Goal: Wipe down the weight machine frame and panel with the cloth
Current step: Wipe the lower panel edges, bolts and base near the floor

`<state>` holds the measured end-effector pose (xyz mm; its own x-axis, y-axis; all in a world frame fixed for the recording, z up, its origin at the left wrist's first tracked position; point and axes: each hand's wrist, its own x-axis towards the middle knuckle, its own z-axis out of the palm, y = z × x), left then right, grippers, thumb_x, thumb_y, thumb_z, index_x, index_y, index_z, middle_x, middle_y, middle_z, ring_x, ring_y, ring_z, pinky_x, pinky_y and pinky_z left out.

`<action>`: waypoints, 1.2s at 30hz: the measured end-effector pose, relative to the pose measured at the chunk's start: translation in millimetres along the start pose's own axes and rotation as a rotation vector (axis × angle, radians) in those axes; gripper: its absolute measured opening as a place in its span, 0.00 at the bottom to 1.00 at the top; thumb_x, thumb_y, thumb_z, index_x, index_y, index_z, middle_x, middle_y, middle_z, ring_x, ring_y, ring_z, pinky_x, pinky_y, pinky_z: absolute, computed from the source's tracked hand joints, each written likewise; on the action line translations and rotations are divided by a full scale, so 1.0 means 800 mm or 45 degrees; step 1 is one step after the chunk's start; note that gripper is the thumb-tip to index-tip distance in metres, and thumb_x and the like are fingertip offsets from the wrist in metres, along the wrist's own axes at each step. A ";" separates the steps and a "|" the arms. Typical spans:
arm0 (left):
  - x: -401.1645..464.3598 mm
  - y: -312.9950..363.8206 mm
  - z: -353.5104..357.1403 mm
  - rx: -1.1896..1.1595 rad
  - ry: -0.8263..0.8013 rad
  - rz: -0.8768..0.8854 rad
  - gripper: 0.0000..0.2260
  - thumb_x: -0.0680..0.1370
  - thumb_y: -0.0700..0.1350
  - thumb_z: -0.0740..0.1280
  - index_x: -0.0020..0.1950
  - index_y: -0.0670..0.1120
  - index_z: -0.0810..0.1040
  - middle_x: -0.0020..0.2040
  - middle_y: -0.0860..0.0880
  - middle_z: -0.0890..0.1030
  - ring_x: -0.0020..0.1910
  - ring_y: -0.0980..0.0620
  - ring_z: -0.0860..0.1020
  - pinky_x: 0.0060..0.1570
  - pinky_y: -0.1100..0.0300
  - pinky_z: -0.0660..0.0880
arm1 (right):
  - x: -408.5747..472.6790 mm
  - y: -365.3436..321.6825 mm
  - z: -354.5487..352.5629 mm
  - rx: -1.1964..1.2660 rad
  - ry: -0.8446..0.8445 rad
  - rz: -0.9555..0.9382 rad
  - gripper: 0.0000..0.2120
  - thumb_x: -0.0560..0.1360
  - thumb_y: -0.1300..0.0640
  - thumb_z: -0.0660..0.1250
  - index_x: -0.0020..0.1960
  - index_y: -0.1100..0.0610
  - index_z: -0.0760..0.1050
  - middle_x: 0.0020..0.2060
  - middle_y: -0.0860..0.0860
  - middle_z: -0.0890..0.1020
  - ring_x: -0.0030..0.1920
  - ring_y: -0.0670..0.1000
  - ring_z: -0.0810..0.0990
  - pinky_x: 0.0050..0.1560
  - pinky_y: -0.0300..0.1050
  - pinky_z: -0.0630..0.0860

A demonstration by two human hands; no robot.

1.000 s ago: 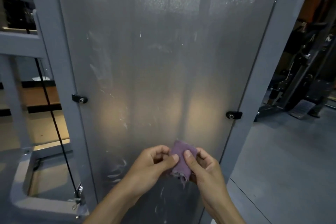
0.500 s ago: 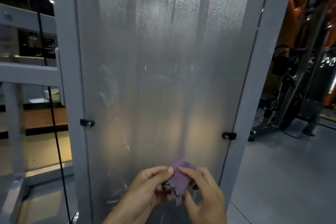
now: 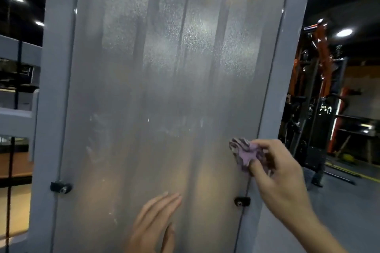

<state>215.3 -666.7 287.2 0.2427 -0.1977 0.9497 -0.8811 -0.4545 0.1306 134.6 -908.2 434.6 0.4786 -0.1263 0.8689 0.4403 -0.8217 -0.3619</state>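
Observation:
A tall frosted panel of the weight machine fills the view, smeared and dusty, set between two grey frame posts, the left post and the right post. My right hand grips a bunched purple cloth against the panel's right edge, above a black clip. My left hand is low in the middle, fingers straight, close to or against the panel, holding nothing.
A second black clip fixes the panel to the left post. A dark cable hangs at far left beside grey crossbars. Orange and black gym machines stand on the grey floor at right.
Both hands held the folded cloth together low at the panel. Now my right hand alone has carried it up and right to the panel's edge; my left hand has let go and opened.

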 end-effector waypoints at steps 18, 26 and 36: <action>0.014 -0.025 0.015 0.607 0.079 0.145 0.26 0.71 0.45 0.59 0.69 0.48 0.79 0.69 0.48 0.79 0.69 0.49 0.74 0.63 0.49 0.70 | 0.106 -0.015 0.026 -0.688 -0.196 -0.852 0.05 0.75 0.61 0.65 0.50 0.57 0.77 0.43 0.52 0.75 0.40 0.56 0.77 0.38 0.52 0.76; 0.005 -0.031 0.017 0.612 -0.017 0.094 0.25 0.72 0.45 0.58 0.69 0.48 0.73 0.69 0.48 0.78 0.71 0.50 0.71 0.70 0.52 0.61 | 0.069 0.010 0.030 -0.882 -0.500 -1.333 0.04 0.81 0.57 0.65 0.48 0.52 0.72 0.41 0.50 0.71 0.36 0.53 0.69 0.36 0.47 0.68; 0.003 -0.034 0.021 0.618 -0.057 0.084 0.25 0.73 0.44 0.57 0.71 0.47 0.72 0.73 0.47 0.75 0.75 0.49 0.67 0.71 0.49 0.61 | 0.094 0.003 0.035 -0.815 -0.180 -1.111 0.10 0.84 0.60 0.60 0.52 0.53 0.80 0.48 0.53 0.78 0.41 0.58 0.77 0.41 0.53 0.77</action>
<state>246.8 -669.2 280.9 0.2191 -0.2719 0.9371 -0.6071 -0.7898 -0.0872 192.5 -904.3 489.4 0.2944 0.6719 0.6796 0.2133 -0.7394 0.6386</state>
